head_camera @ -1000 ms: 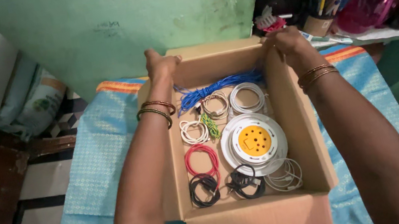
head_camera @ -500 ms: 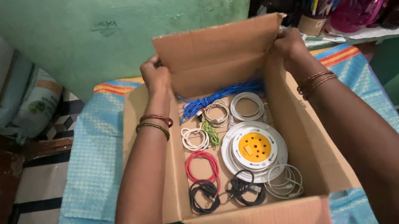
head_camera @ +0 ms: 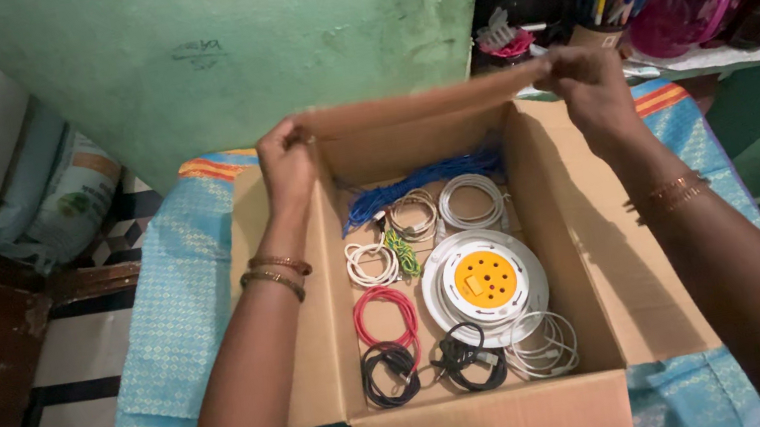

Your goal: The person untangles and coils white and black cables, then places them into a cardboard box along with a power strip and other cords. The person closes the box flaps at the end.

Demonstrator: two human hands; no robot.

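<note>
My left hand (head_camera: 285, 162) is closed on the left corner of the far flap (head_camera: 424, 101) of the cardboard box (head_camera: 492, 423), and my right hand (head_camera: 589, 82) pinches its right corner, so the flap lies almost flat between them above the back wall. The box stands open on the blue patterned cloth (head_camera: 171, 325). Inside it I see a white reel with a yellow centre (head_camera: 483, 280), a red wire coil (head_camera: 385, 315), black cables (head_camera: 428, 369), white coils (head_camera: 471, 200) and a blue cord (head_camera: 416, 183) near the back.
</note>
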